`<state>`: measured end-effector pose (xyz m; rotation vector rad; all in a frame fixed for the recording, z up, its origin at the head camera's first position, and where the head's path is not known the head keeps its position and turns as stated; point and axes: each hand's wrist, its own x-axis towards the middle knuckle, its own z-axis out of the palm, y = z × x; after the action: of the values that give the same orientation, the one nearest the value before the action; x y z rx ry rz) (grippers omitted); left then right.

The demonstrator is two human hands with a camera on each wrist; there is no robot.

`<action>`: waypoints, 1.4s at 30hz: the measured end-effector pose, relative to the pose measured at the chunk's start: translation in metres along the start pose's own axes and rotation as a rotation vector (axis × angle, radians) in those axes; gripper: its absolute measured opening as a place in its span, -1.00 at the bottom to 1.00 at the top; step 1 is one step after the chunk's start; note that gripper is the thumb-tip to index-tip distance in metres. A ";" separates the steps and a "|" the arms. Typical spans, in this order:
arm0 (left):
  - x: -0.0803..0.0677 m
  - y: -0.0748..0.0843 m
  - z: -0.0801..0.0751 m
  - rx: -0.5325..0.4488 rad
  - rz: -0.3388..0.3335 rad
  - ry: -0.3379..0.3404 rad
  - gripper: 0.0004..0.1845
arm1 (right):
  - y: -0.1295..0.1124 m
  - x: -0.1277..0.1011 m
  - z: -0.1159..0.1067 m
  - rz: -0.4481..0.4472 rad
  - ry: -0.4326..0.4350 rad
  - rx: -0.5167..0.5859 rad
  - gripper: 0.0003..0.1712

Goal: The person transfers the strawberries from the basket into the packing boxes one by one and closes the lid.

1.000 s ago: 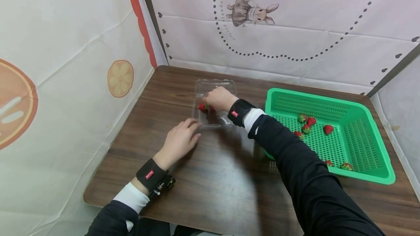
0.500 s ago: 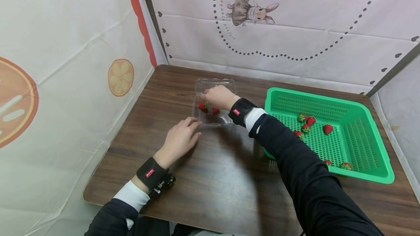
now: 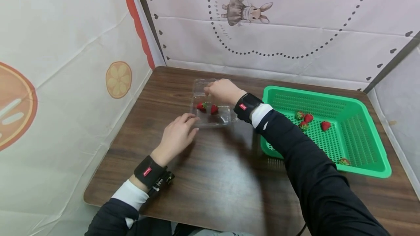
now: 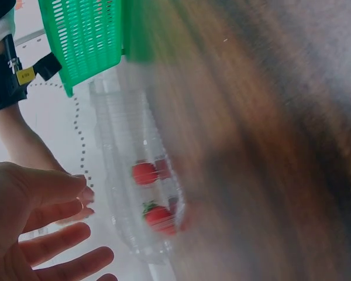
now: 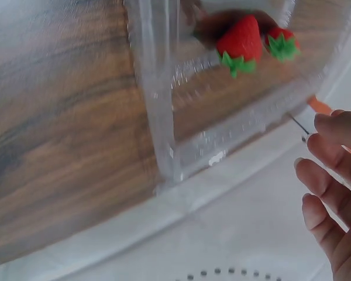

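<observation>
A clear plastic clamshell box (image 3: 210, 120) lies with its lid back on the wooden table, two red strawberries inside. One strawberry (image 3: 201, 106) is at the left of the tray, the other strawberry (image 3: 214, 109) just right of it. My right hand (image 3: 224, 91) hovers over the box near the lid hinge. Its fingers are loosely bent, and the right wrist view shows nothing between them. My left hand (image 3: 177, 134) is beside the box's front left corner, fingers relaxed and spread, fingertips right at the rim. It holds nothing.
On the right of the table stands a green perforated basket (image 3: 357, 117) with several strawberries (image 3: 308, 118) in it. My right forearm passes over its front left corner. A white printed curtain (image 3: 295, 17) borders the table at the back; another closes the left side.
My right hand has let go of the second strawberry and drawn up and slightly right, leaving it uncovered in the box. My left hand has barely moved.
</observation>
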<state>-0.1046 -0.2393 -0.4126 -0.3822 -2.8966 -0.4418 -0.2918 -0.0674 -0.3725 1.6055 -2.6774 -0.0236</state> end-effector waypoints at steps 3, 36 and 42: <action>0.004 0.003 -0.004 0.012 0.009 0.015 -0.57 | 0.009 -0.013 -0.012 0.033 0.026 0.024 -0.73; 0.066 0.064 -0.001 -0.007 0.208 0.079 -0.63 | 0.124 -0.233 -0.038 0.355 0.072 0.024 -0.81; 0.077 0.081 0.005 -0.009 0.243 0.068 -0.63 | 0.132 -0.275 -0.024 0.446 -0.003 0.039 -0.76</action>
<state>-0.1557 -0.1462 -0.3790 -0.6967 -2.7362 -0.4185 -0.2782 0.2377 -0.3480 0.9802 -2.9844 0.0334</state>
